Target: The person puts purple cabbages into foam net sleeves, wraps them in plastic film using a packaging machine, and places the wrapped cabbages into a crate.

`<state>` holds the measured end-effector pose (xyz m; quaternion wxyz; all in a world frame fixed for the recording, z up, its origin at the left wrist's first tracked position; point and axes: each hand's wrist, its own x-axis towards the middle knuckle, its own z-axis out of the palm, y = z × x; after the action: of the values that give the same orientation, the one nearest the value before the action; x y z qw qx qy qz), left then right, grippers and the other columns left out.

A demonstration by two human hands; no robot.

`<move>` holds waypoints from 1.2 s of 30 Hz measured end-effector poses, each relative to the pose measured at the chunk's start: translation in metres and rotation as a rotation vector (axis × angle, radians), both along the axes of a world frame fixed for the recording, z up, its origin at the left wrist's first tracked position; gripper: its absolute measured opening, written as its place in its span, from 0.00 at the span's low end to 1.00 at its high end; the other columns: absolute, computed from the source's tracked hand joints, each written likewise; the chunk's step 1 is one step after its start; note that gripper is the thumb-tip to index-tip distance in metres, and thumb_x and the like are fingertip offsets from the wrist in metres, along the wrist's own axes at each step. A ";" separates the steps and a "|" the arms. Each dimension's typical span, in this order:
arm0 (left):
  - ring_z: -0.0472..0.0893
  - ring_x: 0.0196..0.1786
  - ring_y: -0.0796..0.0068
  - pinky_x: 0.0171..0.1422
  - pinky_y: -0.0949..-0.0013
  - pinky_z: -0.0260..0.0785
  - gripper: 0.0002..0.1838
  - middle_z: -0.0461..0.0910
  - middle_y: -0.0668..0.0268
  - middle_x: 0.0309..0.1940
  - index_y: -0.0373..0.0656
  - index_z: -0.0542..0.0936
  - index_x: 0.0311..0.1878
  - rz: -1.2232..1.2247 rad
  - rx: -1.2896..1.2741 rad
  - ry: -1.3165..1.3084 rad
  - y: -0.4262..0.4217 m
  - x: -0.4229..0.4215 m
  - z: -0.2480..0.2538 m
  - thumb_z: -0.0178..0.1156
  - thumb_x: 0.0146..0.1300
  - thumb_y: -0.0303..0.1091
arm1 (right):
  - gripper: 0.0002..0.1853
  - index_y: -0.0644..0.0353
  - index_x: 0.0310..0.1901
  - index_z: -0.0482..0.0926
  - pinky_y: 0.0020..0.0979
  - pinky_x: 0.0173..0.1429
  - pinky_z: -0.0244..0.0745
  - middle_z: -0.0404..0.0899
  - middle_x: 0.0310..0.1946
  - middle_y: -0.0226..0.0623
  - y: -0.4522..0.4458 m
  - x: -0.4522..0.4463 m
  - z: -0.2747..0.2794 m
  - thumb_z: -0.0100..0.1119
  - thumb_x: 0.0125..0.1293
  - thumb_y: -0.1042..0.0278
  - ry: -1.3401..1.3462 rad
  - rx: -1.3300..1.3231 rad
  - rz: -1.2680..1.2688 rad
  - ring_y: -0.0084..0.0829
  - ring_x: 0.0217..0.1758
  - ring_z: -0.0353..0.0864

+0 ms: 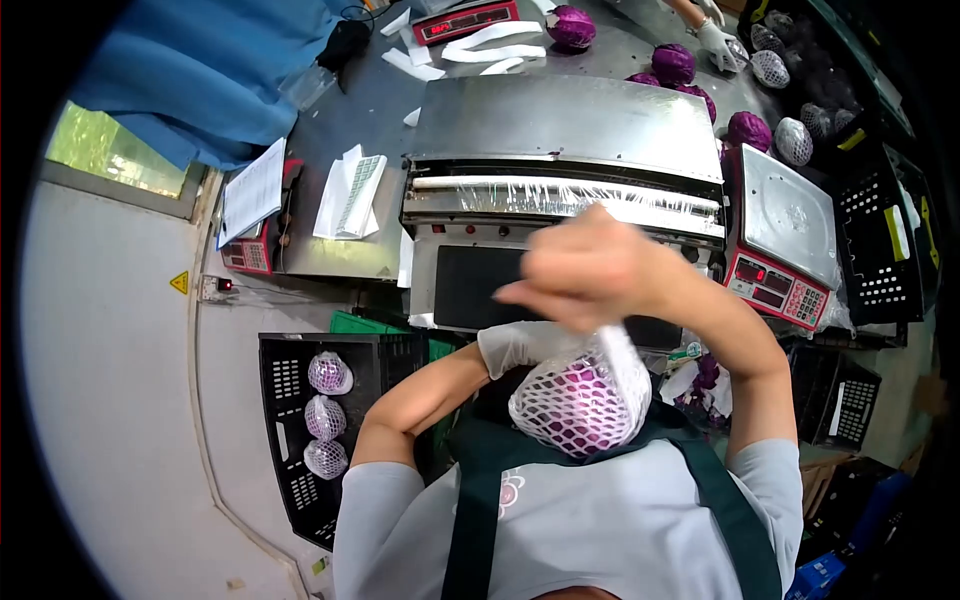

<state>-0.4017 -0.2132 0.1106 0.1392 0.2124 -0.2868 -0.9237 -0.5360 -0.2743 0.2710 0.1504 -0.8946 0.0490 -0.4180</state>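
Note:
A purple cabbage in a white foam net (580,405) is close to my chest, in front of the apron. My left hand (525,345), in a white glove, is at the upper left side of the netted cabbage; its fingers are hidden behind the net and my other hand. Above the cabbage, my bare right hand (590,265) is closed and blurred by motion, near the upper end of the net. Whether it grips the net cannot be made out. Behind my hands stands the wrapping machine (565,120) with a band of clear film (560,195).
Netted cabbages (325,416) lie in a black crate (300,500) at the left. A red-edged scale (790,220) stands right of the machine. Purple cabbages (673,64) and a co-worker's gloved hand (722,48) are at the upper right. Papers (350,195) lie at the left.

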 end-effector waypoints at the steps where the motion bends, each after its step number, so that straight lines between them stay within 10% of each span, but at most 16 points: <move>1: 0.76 0.46 0.76 0.52 0.73 0.67 0.19 0.77 0.64 0.45 0.37 0.74 0.52 0.070 0.052 0.039 0.005 -0.003 -0.007 0.44 0.70 0.41 | 0.10 0.56 0.20 0.65 0.32 0.15 0.59 0.64 0.14 0.32 0.003 0.025 -0.011 0.59 0.46 0.72 -0.019 0.009 0.108 0.31 0.14 0.69; 6: 0.77 0.44 0.75 0.48 0.75 0.69 0.15 0.78 0.63 0.41 0.39 0.75 0.49 0.336 0.240 0.165 0.032 -0.014 -0.033 0.46 0.69 0.39 | 0.10 0.61 0.23 0.72 0.37 0.28 0.68 0.73 0.20 0.39 0.044 0.064 -0.060 0.60 0.54 0.66 0.462 0.452 0.521 0.43 0.24 0.73; 11: 0.79 0.42 0.75 0.44 0.76 0.71 0.12 0.79 0.62 0.38 0.40 0.77 0.45 0.588 0.181 0.120 0.058 0.008 -0.060 0.48 0.68 0.36 | 0.19 0.64 0.46 0.79 0.40 0.65 0.58 0.70 0.58 0.48 0.032 0.022 -0.098 0.61 0.58 0.58 0.361 1.290 0.919 0.43 0.63 0.67; 14: 0.78 0.48 0.70 0.53 0.68 0.69 0.19 0.78 0.62 0.47 0.41 0.75 0.52 0.625 0.149 -0.179 0.077 0.043 -0.021 0.50 0.67 0.45 | 0.30 0.69 0.43 0.78 0.47 0.63 0.63 0.76 0.46 0.60 0.039 -0.037 -0.147 0.53 0.56 0.44 0.267 1.835 0.805 0.52 0.55 0.73; 18: 0.74 0.55 0.66 0.61 0.59 0.62 0.27 0.71 0.64 0.55 0.45 0.67 0.60 0.799 -0.059 -0.303 0.096 0.063 -0.018 0.49 0.65 0.54 | 0.28 0.65 0.43 0.77 0.46 0.57 0.70 0.79 0.42 0.48 0.086 -0.061 -0.179 0.43 0.64 0.43 -0.483 2.519 0.161 0.47 0.45 0.78; 22: 0.61 0.66 0.60 0.65 0.47 0.57 0.40 0.60 0.55 0.64 0.45 0.56 0.67 0.861 0.143 0.103 0.111 0.079 -0.003 0.49 0.60 0.63 | 0.30 0.65 0.48 0.75 0.42 0.56 0.71 0.78 0.43 0.45 0.067 0.016 -0.157 0.39 0.67 0.42 -0.443 2.440 0.100 0.43 0.46 0.78; 26: 0.71 0.59 0.65 0.65 0.59 0.63 0.34 0.70 0.57 0.57 0.40 0.64 0.63 1.134 0.382 0.793 0.129 0.116 0.000 0.60 0.59 0.50 | 0.30 0.64 0.50 0.74 0.35 0.54 0.71 0.76 0.45 0.42 0.060 0.116 -0.139 0.40 0.68 0.41 0.013 1.565 0.066 0.34 0.48 0.76; 28: 0.75 0.54 0.67 0.60 0.63 0.68 0.30 0.74 0.59 0.54 0.39 0.65 0.61 1.332 -0.742 -0.512 0.158 0.158 -0.019 0.63 0.57 0.34 | 0.32 0.66 0.53 0.73 0.31 0.55 0.68 0.76 0.47 0.42 0.071 0.158 -0.116 0.38 0.68 0.41 0.253 1.291 0.099 0.30 0.52 0.74; 31: 0.76 0.52 0.66 0.58 0.66 0.70 0.33 0.74 0.59 0.54 0.37 0.65 0.61 1.898 -0.355 -0.450 0.212 0.185 0.021 0.65 0.51 0.31 | 0.21 0.67 0.52 0.74 0.28 0.57 0.65 0.76 0.48 0.40 0.078 0.176 -0.106 0.48 0.68 0.56 0.286 1.264 0.126 0.28 0.53 0.73; 36: 0.65 0.64 0.53 0.63 0.47 0.60 0.38 0.66 0.55 0.61 0.46 0.65 0.62 2.472 -0.011 0.286 0.356 0.299 -0.052 0.51 0.55 0.63 | 0.13 0.66 0.46 0.78 0.21 0.45 0.70 0.80 0.38 0.36 0.076 0.145 -0.126 0.55 0.65 0.66 0.428 1.452 0.031 0.22 0.41 0.77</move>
<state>-0.1030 0.1432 0.0585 0.9458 0.2370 0.1189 -0.1874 -0.3908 -0.1980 0.1453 0.6948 -0.6331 0.3274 -0.0959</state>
